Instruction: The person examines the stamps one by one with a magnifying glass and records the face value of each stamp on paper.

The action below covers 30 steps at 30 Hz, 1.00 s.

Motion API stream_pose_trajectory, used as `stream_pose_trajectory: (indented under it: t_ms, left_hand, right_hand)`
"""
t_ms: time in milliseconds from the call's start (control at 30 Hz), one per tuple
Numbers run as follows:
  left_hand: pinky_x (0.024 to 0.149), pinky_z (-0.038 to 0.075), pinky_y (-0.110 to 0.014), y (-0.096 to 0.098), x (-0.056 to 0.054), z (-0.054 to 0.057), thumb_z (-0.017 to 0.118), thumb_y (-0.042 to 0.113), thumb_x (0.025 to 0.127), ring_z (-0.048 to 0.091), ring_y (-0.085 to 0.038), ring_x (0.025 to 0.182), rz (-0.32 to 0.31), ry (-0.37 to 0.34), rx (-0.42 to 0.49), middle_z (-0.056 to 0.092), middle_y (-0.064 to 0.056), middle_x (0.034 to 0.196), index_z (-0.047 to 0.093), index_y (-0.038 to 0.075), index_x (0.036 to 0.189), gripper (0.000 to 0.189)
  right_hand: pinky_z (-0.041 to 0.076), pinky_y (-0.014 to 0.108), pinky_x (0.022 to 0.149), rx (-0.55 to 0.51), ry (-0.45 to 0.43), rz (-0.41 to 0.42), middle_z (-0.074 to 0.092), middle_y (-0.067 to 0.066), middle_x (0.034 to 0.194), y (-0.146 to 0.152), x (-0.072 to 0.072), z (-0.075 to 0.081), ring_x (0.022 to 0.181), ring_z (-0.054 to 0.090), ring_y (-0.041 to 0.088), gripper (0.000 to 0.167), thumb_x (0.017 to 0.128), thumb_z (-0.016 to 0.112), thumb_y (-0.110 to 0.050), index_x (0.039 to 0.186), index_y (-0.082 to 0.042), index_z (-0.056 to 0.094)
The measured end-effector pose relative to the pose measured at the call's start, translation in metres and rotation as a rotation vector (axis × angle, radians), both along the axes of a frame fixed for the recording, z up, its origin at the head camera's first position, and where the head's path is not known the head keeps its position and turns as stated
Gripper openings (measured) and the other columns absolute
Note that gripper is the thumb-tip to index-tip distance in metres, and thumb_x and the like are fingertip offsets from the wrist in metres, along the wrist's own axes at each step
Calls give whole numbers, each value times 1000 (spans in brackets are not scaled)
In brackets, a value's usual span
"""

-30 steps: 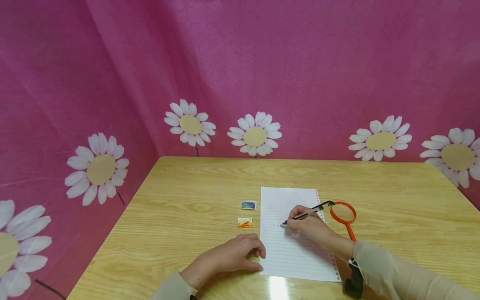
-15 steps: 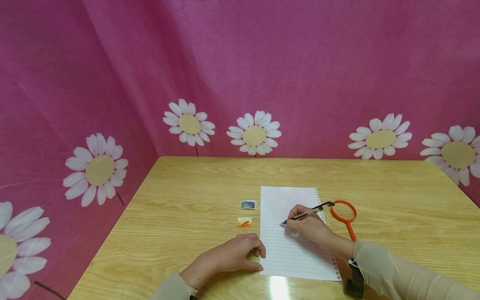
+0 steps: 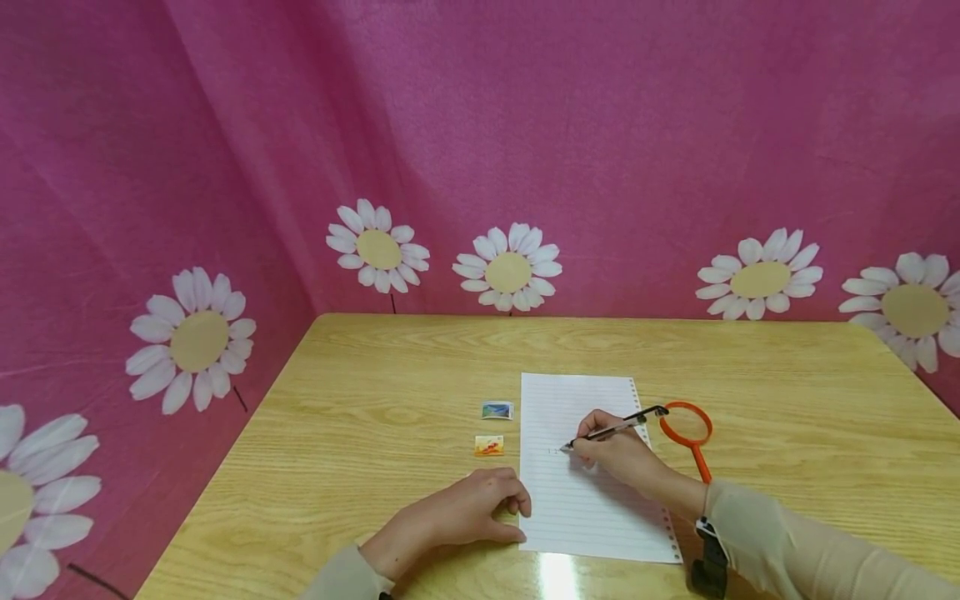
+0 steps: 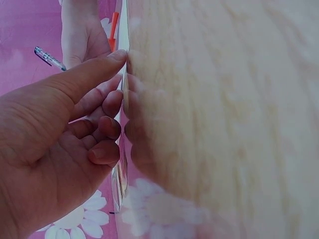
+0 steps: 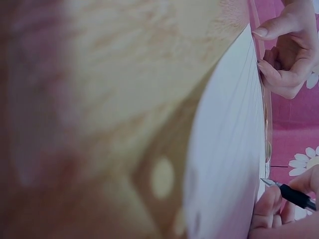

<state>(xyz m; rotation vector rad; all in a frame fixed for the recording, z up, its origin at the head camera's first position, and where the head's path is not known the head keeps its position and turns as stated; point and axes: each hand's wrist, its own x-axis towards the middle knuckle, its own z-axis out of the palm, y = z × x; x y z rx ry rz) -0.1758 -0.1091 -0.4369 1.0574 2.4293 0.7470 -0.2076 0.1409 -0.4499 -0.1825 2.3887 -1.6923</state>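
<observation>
A sheet of lined paper (image 3: 585,400) with punched holes down its right edge lies on the wooden table. My right hand (image 3: 626,458) pinches a clear-barrelled black pen (image 3: 618,427), its tip down on the sheet beside a few tiny written marks. The right wrist view shows the metal point of the pen (image 5: 294,194) at the paper's surface. My left hand (image 3: 472,507) rests at the lower left edge of the sheet, fingers loosely bent and thumb tip on the border. In the left wrist view the left hand (image 4: 55,114) has nothing in its grasp.
Two small stamp-like pictures, one blue-green (image 3: 498,410) and one yellow-red (image 3: 489,445), lie left of the sheet. An orange magnifying glass (image 3: 699,458) lies to its right, its handle end behind the right forearm. A pink flowered curtain (image 3: 600,150) hangs behind the table (image 3: 360,400).
</observation>
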Motion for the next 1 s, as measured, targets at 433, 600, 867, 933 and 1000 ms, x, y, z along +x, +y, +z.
stream_pose_trajectory:
  t_ms: [433,600,867,933,1000]
  left_hand:
    - [78,42,-11,1,0,-1,75,23,87,45,4,82,10,-11,-1,54,11,91,66,16,98,16]
    - [78,43,-11,1,0,-1,75,23,86,46,4,82,9,-7,2,54,11,91,66,16,98,16]
    - [78,42,-11,1,0,-1,76,22,86,46,4,82,5,6,2,54,10,90,67,15,97,16]
    - [79,42,-11,1,0,-1,76,22,86,46,4,82,4,11,1,54,10,90,67,15,97,16]
    - [79,42,-11,1,0,-1,76,22,86,46,4,82,6,10,-1,54,10,90,67,15,97,16]
  right_hand:
    - [47,22,59,28,-3,32,56,-1,75,2,-2,-2,65,57,9,12,84,63,-6,89,-1,53]
    - [47,22,59,30,2,49,56,-1,75,3,-2,0,65,56,9,12,84,62,-6,89,0,53]
    - [45,22,59,18,15,54,57,-1,75,3,-2,-1,64,56,8,14,84,64,-5,90,1,53]
    - [44,22,58,12,17,50,57,-1,74,3,-2,-1,64,55,9,14,84,63,-5,91,2,53]
    - [43,22,58,8,16,47,56,0,74,3,-2,-1,63,55,9,14,84,63,-4,91,3,53]
